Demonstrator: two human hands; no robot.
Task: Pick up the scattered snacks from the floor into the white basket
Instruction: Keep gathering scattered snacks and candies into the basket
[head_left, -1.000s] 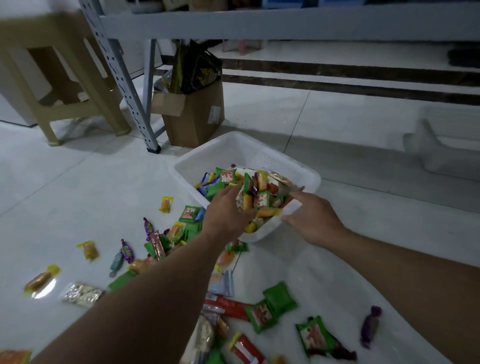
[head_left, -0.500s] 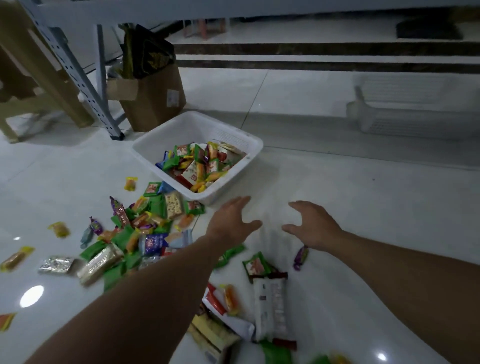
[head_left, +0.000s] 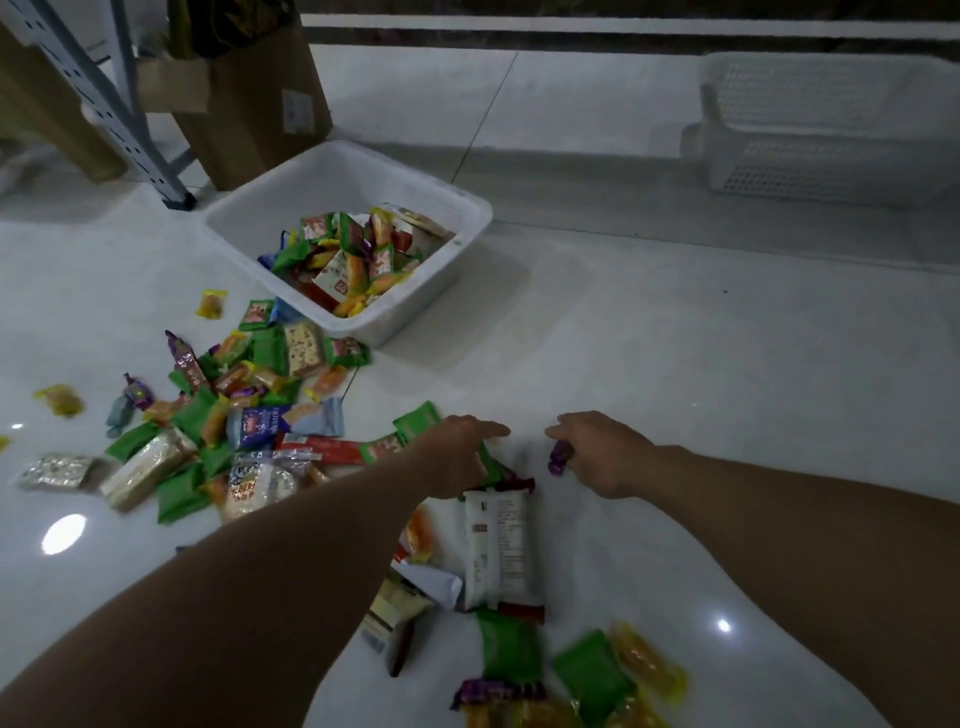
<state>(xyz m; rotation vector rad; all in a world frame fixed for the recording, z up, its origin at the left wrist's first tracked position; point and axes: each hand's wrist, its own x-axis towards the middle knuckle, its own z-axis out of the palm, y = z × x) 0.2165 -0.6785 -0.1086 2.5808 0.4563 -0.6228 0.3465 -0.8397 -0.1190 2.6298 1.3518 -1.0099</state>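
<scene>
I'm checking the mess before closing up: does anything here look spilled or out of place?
Yes. Wrapped snacks lie scattered over the floor left of and nearer than the white basket, which is only partly filled. The right hand pinches a purple candy.

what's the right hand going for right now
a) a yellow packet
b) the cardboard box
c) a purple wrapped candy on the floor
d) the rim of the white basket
c: the right hand has its fingertips closed on the purple wrapped candy down on the floor tile, well short of the white basket.
</scene>
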